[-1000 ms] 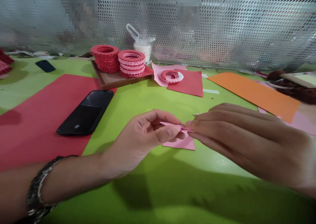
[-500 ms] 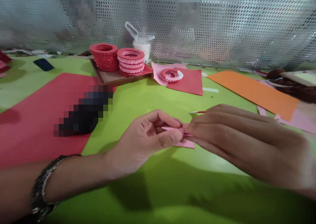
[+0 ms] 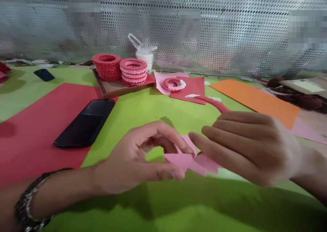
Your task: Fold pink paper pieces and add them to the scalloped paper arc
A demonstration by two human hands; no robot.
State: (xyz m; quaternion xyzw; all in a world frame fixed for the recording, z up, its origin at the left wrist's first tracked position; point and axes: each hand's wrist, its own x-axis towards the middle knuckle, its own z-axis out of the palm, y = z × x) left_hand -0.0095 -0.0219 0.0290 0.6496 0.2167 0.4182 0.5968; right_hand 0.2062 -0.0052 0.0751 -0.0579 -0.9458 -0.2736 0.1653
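A pink folded paper piece [image 3: 201, 162] with pointed flaps spreads out between my two hands, above the green table. My left hand [image 3: 143, 157] holds its left side between curled fingers and thumb. Close against its right side, my right hand [image 3: 250, 145] has its fingers bent; its thumb is mostly hidden, and a dark bit shows by the paper. From behind the right knuckles sticks a slim red tool [image 3: 213, 102] with a pale flat tip, tucked in that hand. I cannot make out its kind.
A black phone [image 3: 84, 123] lies on a red sheet [image 3: 46, 114] at left. Behind, a wooden tray [image 3: 114, 93] bears stacked red and pink rings [image 3: 133, 72]. A white cup [image 3: 145, 59], red paper [image 3: 196, 85], an orange sheet [image 3: 255, 99] and a perforated metal screen [image 3: 163, 27] stand beyond.
My hands have shifted slightly lower, and the pink paper has opened out into spread flaps. The right hand has turned, swinging the red tool up and farther out into view.
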